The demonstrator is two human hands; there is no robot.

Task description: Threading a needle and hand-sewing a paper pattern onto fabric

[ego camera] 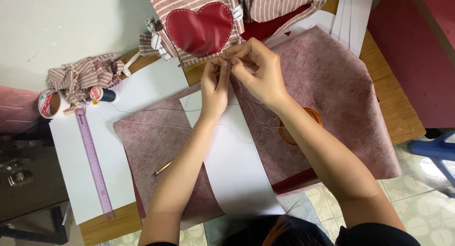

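Pinched together at the fingertips, the left hand [215, 82] and the right hand [258, 68] meet over a thin needle [228, 59], each closed on it or on the pale thread [251, 111] that trails from it; which finger holds which is too small to tell. That needle stands just at the lower edge of a striped red-and-white fabric bag [199, 18] with a dark red heart patch [200, 28] stitched in white, lying directly beyond the fingers.

Under the hands and forearms spreads a large sheet of mottled pink felt [341, 89], and on it, below the left wrist, a long white paper strip [232, 165]. All of it rests on a wooden table [393, 113]. Left of the grip lies a wide white sheet [147, 85] with a lilac ruler [93, 161] across it. Farther left sit a crumpled heap of the same striped cloth [83, 75], a roll of tape [50, 103] and a dark spool of thread [102, 94]. Right of the right wrist, an orange ring [289, 134] shows on the felt. A pencil [162, 169] lies by the left forearm. Pale patterned floor tiles [426, 213] show beyond the table's near edge.
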